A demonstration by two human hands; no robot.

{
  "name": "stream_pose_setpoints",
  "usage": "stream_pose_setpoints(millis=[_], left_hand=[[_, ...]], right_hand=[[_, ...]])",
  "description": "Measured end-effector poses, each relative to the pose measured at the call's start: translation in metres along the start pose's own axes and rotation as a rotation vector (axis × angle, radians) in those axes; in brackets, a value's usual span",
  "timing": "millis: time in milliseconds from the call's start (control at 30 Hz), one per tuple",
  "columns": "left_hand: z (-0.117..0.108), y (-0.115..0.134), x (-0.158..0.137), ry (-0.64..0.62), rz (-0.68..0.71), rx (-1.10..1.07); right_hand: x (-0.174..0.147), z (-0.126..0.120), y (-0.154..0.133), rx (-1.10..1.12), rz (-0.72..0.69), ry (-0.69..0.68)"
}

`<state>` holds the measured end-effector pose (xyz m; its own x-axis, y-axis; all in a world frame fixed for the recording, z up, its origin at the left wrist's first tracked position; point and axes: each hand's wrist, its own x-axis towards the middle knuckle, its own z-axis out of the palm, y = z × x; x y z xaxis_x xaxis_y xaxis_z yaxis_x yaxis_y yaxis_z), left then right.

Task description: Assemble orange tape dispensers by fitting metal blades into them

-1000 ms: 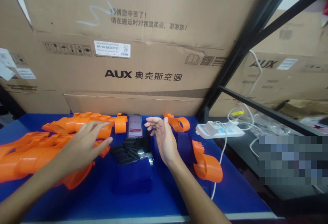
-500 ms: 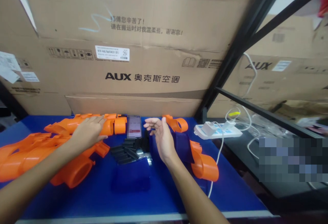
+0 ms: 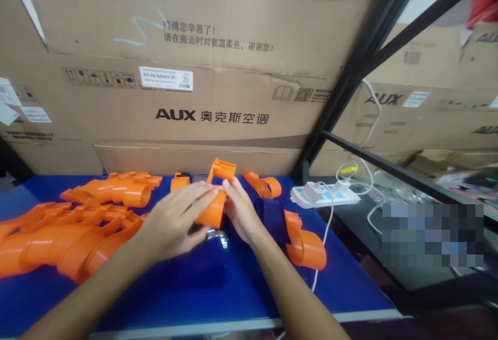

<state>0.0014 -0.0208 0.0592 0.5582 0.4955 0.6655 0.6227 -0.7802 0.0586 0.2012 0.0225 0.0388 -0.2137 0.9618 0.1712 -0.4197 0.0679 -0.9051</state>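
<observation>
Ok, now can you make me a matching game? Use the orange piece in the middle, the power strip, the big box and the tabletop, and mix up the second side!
Things:
1. middle orange piece
2. power strip
3. big box
4. tabletop

Colours and places:
A. brown, with AUX printed on it
B. blue
C. held up between the left hand and the right hand
D. white, with plugs in it

Right pairs: 1-C, 2-D, 3-A, 4-B
</observation>
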Motion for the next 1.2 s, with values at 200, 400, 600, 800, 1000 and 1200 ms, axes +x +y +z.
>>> stream_pose_setpoints(millis=[200, 400, 600, 800, 1000, 1200], left_hand=[[0.039, 0.012, 0.01, 0.123, -0.333, -0.65], [0.079, 0.005, 0.028, 0.268, -0.889, -1.376], [0.082, -0.018, 0.021, 0.333, -0.912, -1.316], [0.075, -0.042, -0.001, 0.493, -1.095, -1.344], [0.069, -0.038, -0.004, 0.506, -1.133, -1.503], [0.063, -0.03, -0.002, 0.539, -1.136, -1.537]], right_hand=[[0.0, -0.003, -0.002, 0.003, -0.029, 0.229], [-0.003, 0.0, 0.003, -0.197, -0.077, 0.137], [-0.005, -0.003, 0.006, -0.664, -0.155, 0.058], [-0.008, -0.022, -0.013, -1.212, -0.236, -0.299], [-0.013, -0.033, -0.017, -1.523, -0.129, -0.539], [-0.018, -0.028, -0.014, -1.563, -0.1, -0.584]])
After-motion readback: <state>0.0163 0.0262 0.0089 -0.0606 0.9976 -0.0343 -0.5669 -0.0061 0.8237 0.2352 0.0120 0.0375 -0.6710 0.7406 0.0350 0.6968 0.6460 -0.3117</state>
